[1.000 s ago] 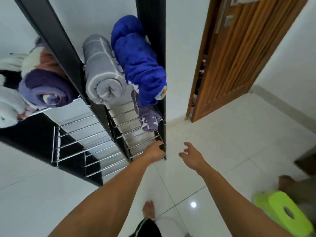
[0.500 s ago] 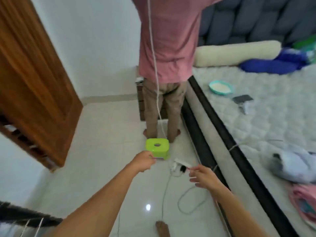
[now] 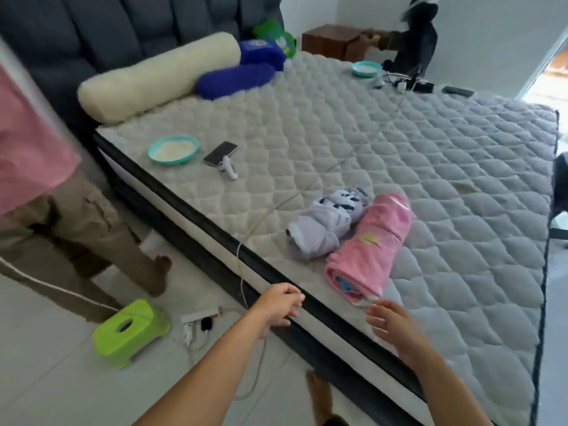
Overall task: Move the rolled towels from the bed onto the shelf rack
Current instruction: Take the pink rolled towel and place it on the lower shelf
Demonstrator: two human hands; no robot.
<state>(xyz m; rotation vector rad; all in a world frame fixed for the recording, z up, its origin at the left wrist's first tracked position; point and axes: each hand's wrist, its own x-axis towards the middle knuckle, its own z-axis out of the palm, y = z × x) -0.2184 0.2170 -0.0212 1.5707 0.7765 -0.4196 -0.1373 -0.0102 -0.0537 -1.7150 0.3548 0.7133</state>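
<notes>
Just beside pink rolled towel (image 3: 373,245): empty right hand (image 3: 388,319).

bed (image 3: 384,142): quilted cloth top in pale grey, matt, puffed into diamond stitching; dark fabric band along the edge
pink towel (image 3: 373,244): soft matt cloth, rolled, a glossy plastic-looking sheen at its 12 o'clock end
white towel (image 3: 325,227): thin, creased cloth with dark print, matt
bolster (image 3: 159,76): cream, fuzzy fleece-like cloth
blue pillow (image 3: 236,80): plush cloth, deep blue
headboard (image 3: 123,23): padded dark grey fabric
stool (image 3: 130,330): smooth green plastic
bowl (image 3: 173,149): smooth teal plastic
phone (image 3: 220,152): glossy dark glass face
floor (image 3: 46,379): pale, glossy tile
</notes>
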